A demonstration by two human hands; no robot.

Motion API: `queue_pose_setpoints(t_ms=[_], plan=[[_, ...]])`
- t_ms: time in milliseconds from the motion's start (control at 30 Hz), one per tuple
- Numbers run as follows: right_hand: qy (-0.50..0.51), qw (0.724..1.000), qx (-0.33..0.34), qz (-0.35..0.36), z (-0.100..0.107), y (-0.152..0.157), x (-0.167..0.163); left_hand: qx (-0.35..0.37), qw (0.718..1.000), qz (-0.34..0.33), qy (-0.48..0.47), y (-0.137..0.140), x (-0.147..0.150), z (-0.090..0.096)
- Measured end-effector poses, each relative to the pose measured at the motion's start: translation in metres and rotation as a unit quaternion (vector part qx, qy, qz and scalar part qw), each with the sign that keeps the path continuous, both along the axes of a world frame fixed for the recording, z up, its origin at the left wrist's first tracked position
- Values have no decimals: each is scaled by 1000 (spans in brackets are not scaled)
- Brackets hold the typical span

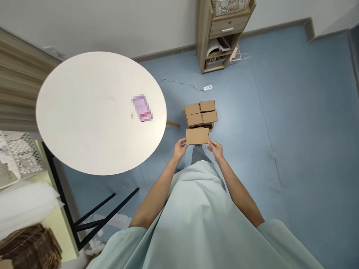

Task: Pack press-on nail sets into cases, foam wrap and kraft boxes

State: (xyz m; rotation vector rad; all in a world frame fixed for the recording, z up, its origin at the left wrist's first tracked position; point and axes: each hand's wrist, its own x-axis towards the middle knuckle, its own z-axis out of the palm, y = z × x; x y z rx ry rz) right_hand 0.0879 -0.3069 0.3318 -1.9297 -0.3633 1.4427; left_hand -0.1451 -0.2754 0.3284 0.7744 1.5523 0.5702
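A brown cardboard box (198, 136) is held level in front of my body, gripped at its two short ends. My left hand (180, 148) closes on its left end, and my right hand (215, 149) has its right end near the lower corner. Just beyond it, several similar cardboard boxes (193, 109) are stacked close together on the floor. The held box partly hides the near side of that stack.
To the left stands a round white table (84, 142) with a blurred pink-purple item (142, 108) on it. A white power strip (207, 88) with a cord lies on the blue floor (308, 130). Behind is a wooden cabinet (204, 37); a shelf with a wicker basket (30, 246) is lower left.
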Motion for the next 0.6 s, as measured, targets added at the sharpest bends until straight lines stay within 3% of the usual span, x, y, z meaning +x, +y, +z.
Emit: queue_pose_setpoints(t_ms=[167, 333, 600], plan=[[-36, 999, -21, 16, -27, 69, 56, 43, 993, -60, 93, 74, 61, -14], [-66, 997, -16, 32, -58, 133, 96, 37, 987, -72, 136, 137, 106, -38], [-113, 987, 2, 114, -129, 212, 140, -23, 985, -107, 132, 207, 136, -89]])
